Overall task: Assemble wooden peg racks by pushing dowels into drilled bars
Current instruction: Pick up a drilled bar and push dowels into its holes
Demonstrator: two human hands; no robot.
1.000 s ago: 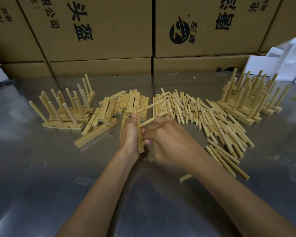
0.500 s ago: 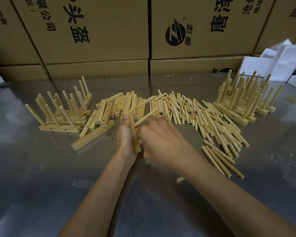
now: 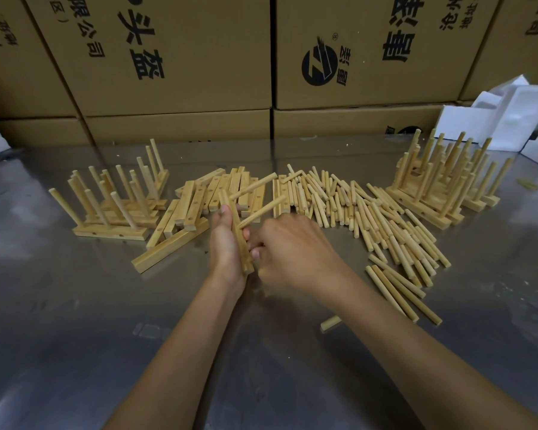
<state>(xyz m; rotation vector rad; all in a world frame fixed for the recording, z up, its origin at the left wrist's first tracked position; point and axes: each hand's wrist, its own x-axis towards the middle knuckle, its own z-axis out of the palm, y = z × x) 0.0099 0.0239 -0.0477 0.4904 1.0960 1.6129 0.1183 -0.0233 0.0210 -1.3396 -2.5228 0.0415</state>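
- A drilled bar (image 3: 239,240) carrying two dowels (image 3: 261,211) is gripped upright in the left hand (image 3: 225,246)
- The right hand (image 3: 292,252) is curled against the bar's lower part; what it pinches cannot be told
- Loose dowels (image 3: 370,218) are spread on the surface (image 3: 75,321) just right of the hands

Both bare forearms reach forward from the lower edge and meet at the centre. The left hand (image 3: 227,243) stands thumb-up, fingers curled in a grip. The right hand (image 3: 292,252) lies knuckles-up just beside it, its fingertips (image 3: 257,252) tucked toward the left palm.
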